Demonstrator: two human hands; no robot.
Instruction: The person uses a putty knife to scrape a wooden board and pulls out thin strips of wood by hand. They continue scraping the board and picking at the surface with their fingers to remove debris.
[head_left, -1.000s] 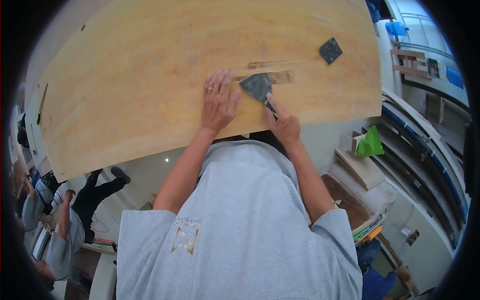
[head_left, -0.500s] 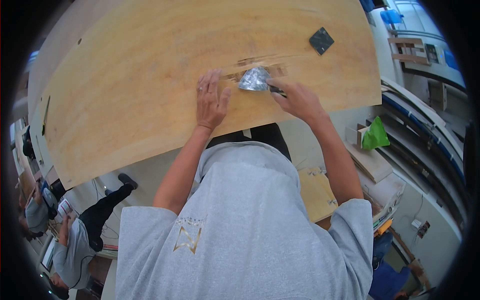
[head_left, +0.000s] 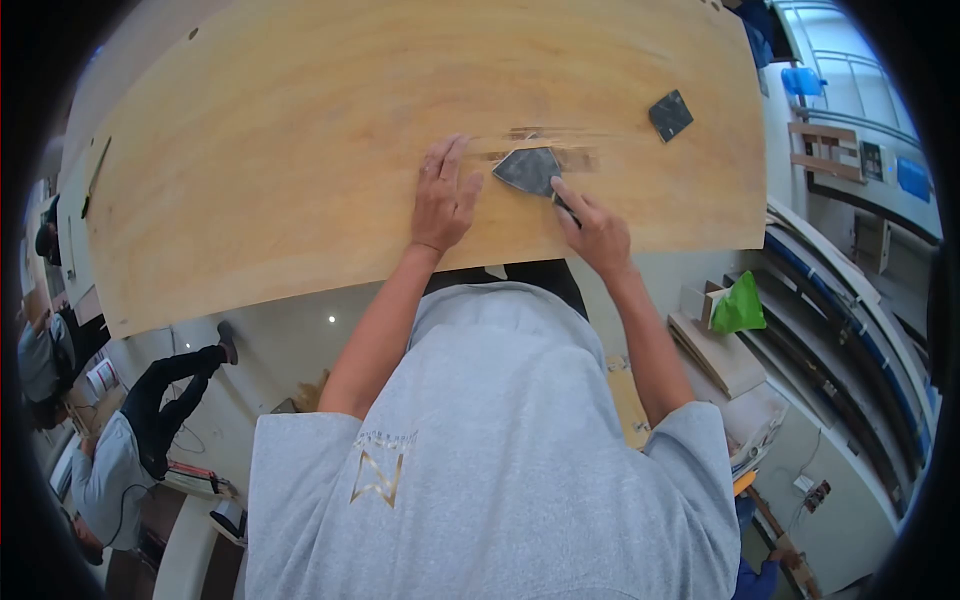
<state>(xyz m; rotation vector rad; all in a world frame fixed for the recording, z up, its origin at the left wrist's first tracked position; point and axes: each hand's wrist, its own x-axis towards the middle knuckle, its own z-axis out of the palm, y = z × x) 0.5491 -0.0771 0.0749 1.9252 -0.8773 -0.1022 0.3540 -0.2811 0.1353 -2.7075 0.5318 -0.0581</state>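
A large wooden board lies before me, with a torn, darker brown patch in its surface. My right hand grips a putty knife by its dark handle, and the wide metal blade rests at the near edge of that patch. Just left of the blade, my left hand lies on the board with its fingers stretched out, holding nothing. A dark square piece sits on the board farther right.
At lower left a person in a grey shirt is near the floor area. Stacked curved panels and a green bag stand at right. A thin dark tool lies at the board's left end.
The blade has turned from a bright, shiny look to dark grey and its tip angles differently. The view has shifted slightly, and both hands appear a little lower and the left one farther right.
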